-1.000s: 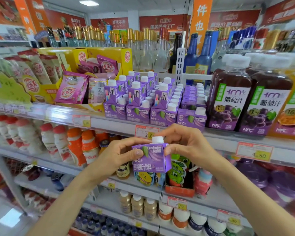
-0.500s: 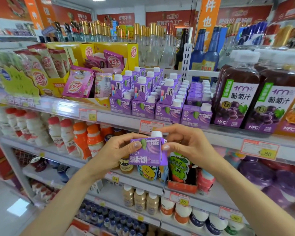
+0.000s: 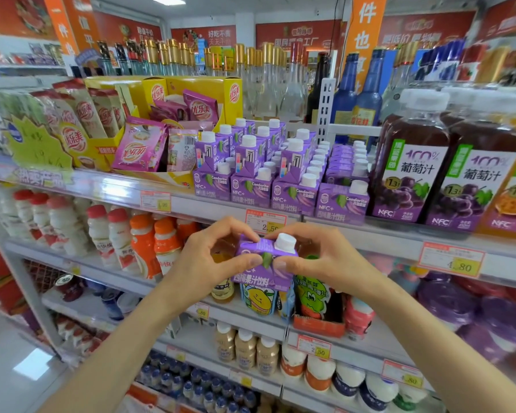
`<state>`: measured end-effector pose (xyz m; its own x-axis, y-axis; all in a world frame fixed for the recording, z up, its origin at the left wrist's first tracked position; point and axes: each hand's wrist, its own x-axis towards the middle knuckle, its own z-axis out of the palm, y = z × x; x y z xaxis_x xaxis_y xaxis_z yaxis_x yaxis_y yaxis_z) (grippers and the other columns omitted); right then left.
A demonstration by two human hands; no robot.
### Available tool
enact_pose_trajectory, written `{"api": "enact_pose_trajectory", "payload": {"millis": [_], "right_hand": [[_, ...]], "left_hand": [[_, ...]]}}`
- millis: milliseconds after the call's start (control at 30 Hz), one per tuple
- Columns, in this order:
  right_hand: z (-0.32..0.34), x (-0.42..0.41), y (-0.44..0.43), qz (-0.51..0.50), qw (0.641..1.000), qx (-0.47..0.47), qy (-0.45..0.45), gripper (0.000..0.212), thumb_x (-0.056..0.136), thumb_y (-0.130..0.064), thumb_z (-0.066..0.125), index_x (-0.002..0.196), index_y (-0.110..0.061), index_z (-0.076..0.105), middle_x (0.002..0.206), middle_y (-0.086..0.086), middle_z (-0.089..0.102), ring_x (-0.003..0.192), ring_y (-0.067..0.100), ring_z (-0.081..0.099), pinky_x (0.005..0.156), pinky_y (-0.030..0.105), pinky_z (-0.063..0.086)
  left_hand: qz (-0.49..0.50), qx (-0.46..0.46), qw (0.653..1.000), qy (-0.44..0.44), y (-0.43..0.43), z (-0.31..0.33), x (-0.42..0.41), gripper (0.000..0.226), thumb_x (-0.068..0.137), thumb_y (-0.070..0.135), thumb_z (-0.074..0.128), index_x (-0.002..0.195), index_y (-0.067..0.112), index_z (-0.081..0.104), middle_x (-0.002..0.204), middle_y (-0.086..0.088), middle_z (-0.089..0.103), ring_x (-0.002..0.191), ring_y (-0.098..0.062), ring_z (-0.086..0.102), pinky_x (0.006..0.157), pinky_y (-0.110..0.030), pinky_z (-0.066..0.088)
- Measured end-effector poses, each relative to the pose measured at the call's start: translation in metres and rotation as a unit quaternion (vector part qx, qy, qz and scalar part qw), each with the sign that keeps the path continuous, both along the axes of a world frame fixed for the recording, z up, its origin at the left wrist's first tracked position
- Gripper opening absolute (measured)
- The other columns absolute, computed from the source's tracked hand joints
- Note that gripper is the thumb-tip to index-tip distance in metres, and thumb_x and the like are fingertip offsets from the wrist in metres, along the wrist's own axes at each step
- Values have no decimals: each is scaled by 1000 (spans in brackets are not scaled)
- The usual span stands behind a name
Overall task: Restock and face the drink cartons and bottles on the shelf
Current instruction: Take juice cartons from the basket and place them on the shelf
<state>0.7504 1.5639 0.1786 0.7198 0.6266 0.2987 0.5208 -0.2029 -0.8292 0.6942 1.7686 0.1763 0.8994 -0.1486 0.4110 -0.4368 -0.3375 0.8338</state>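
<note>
While pinching the purple carton (image 3: 264, 271) between left hand (image 3: 206, 263) and right hand (image 3: 328, 260), fingers over the top and thumbs on the front: mid-restock, looks like. Held in the air just under the shelf lip (image 3: 385, 234), cap up, tipped back a bit. Next, probably: lift onto the matching cartons (image 3: 280, 192), maybe the lower right-hand stack, label out, squared with the front row.

A self-service grocery shop: long tiered shelves (image 3: 209, 208) carry faced rows of purple drink cartons (image 3: 341, 202), grape juice bottles (image 3: 411, 162) and small milk-drink bottles (image 3: 102, 231). Printed price tags (image 3: 452, 260) line the shelf edges, and red and orange banners (image 3: 365, 34) hang on the far walls.
</note>
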Motion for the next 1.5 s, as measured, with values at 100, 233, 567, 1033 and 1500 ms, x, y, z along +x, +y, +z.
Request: {"api": "enact_pose_trajectory", "payload": {"millis": [100,233,567,1033,1500], "right_hand": [[4,-3,-3,7,1000,4,13,26,73,-37,74,98,-35,67,84,-18,67,74,3,59,67,18,44],[7,-6,-2,5,998,36,48,25,75,-26,78,97,-24,67,87,-6,71,78,7,64,66,18,49],[10,-4,-3,-57,957,110,262,56,74,-35,62,111,7,58,86,17,64,66,21,59,58,24,51],[102,-11,-42,-167,981,-70,-67,31,68,-30,77,92,-17,63,80,12,71,61,7,56,60,16,41],[179,86,-32,-184,757,-524,-345,35,76,-41,75,92,-21,51,75,-14,46,65,2,39,54,22,30]], "left_hand": [[4,20,1000,-21,-2,0,-2,25,66,47,68,86,36,57,88,8,61,77,-7,62,64,-17,50],[-19,-32,999,-1,-1,-2,-2,43,64,51,74,93,34,47,93,3,66,79,-12,65,65,-23,53],[22,112,990,-86,3,1,1,64,70,39,79,127,32,50,113,20,57,107,4,53,85,-9,43],[66,187,967,-158,-1,21,37,30,86,23,53,114,20,61,112,13,58,107,2,49,89,-4,33],[197,314,921,-120,-46,36,87,62,91,33,58,142,14,28,133,-6,48,124,-22,42,89,-34,40]]}}
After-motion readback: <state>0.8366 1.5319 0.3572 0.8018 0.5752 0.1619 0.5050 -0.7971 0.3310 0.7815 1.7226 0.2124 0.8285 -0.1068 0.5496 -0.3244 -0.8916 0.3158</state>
